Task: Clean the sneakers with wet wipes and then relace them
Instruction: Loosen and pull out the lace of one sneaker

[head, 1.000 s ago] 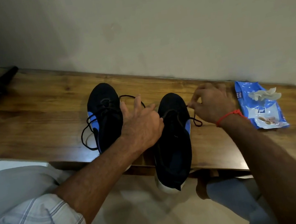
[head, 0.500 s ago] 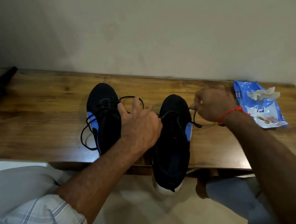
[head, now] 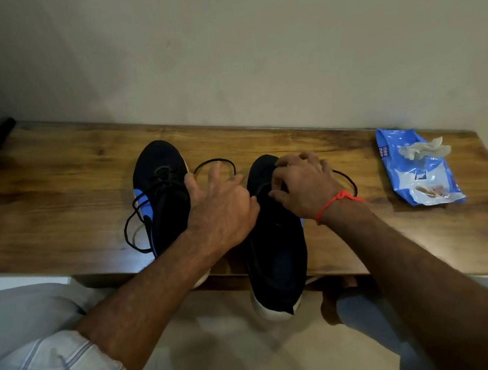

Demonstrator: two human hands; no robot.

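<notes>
I see two black knit sneakers with blue side panels and white soles on a wooden bench (head: 51, 191) of glossy, knotted plank, toes toward the pale plaster wall. The left sneaker (head: 162, 195) sits left of centre, its thin black lace (head: 132, 230) looping loose over the wood. The right sneaker (head: 276, 252) lies at centre frame, heel hanging past the bench's near edge. My left hand (head: 221, 209) rests between the two shoes, fingers curled at the right sneaker's lace area; what it has hold of I cannot tell. My right hand (head: 305, 186), a red thread bracelet (head: 336, 202) at the wrist, arches over the toe end, fingers bent down; a black cord (head: 349, 181) loops out beside it, but a pinch is not visible. At right lies a crinkled blue plastic wet wipes pack (head: 421, 174) printed "mee mee", with a crumpled white wipe (head: 422, 149) on top.
</notes>
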